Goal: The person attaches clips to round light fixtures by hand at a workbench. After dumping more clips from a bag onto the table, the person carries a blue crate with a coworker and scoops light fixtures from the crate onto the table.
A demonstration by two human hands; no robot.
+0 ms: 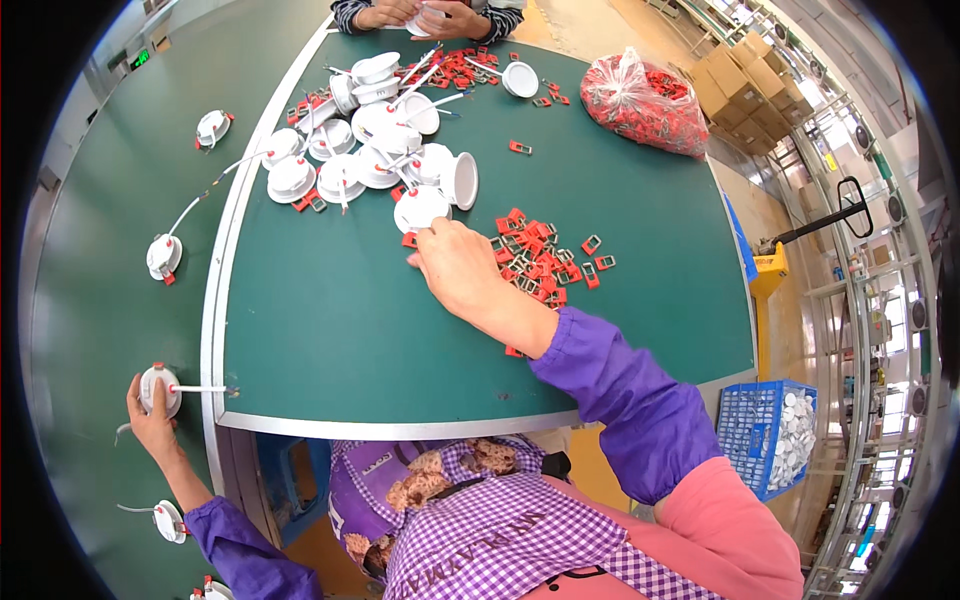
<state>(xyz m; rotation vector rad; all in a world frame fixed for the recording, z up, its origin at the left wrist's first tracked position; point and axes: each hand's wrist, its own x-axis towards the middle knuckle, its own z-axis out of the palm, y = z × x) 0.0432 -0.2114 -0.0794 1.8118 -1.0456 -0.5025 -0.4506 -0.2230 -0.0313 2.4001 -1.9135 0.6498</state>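
Note:
On the green belt at the left, my left hand (152,425) grips a round white downlight (160,390) by its rim, thumb and fingers on either side. A white cable runs from this light over the table's metal edge. My right hand (455,265) reaches to the table's middle, its fingers closed on the near edge of another white downlight (421,207) at the front of a pile. A red clip shows beside those fingers, which partly hide the light's near rim. Just right of this hand lies a heap of red-ended metal spring clips (540,258).
Several white downlights with cables are piled (375,135) at the table's far left. More lie spaced along the belt (100,330). A clear bag of red clips (645,105) sits far right. Across the table, a person's hands (425,15) hold a white part. A blue crate (765,435) stands at right.

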